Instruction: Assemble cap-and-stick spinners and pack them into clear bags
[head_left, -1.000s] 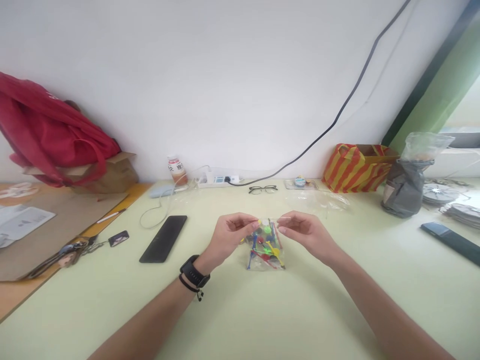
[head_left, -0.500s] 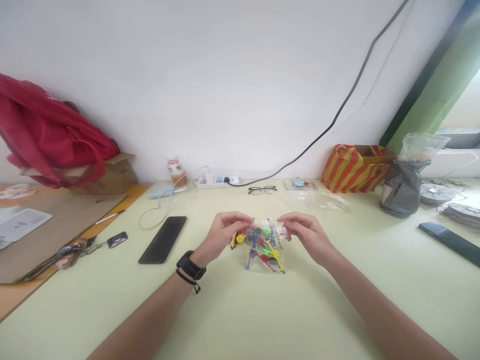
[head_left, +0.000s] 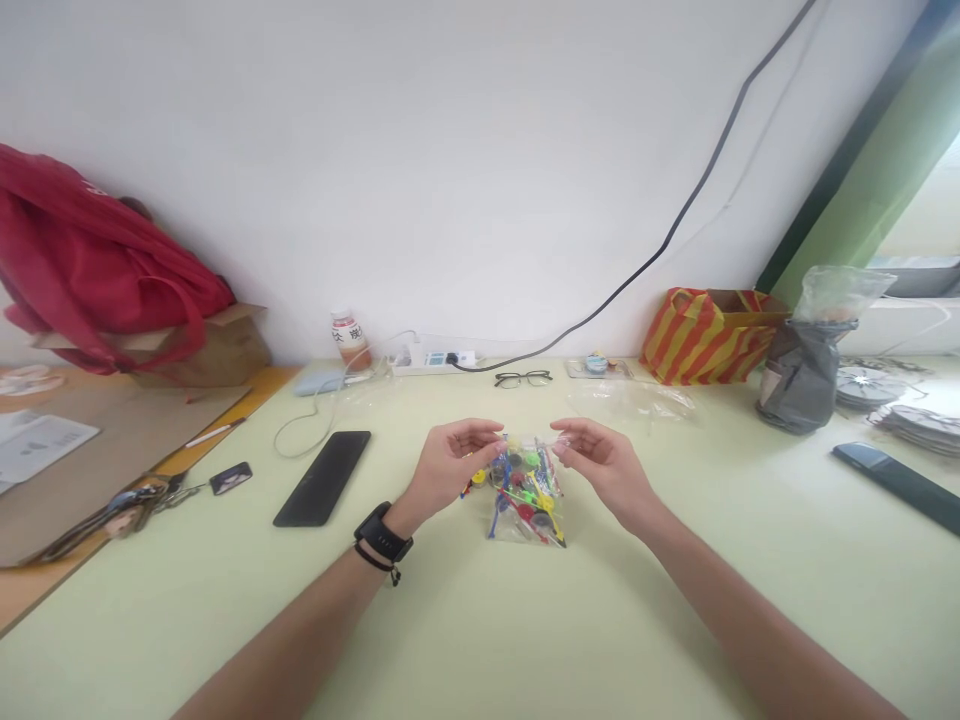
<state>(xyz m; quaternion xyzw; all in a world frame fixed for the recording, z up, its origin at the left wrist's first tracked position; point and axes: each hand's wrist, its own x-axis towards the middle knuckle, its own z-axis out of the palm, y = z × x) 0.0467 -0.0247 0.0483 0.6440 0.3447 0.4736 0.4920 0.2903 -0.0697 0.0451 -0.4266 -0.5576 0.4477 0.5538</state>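
Since the earlier frame both hands had eased slightly apart, the left hand [head_left: 454, 462] and right hand [head_left: 600, 462] pinching the top corners of a light, floppy, slippery plastic bag [head_left: 525, 492] mid-desk [head_left: 480, 620].

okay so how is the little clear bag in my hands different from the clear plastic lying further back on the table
The small clear bag is packed with colourful plastic pieces; the clear plastic further back looks empty. The small clear bag is pinched at its top corners by the left hand and right hand; the clear plastic further back lies flat and untouched, near the striped bag. The small clear bag sits nearer to you. Both are transparent and rest on the pale green table.
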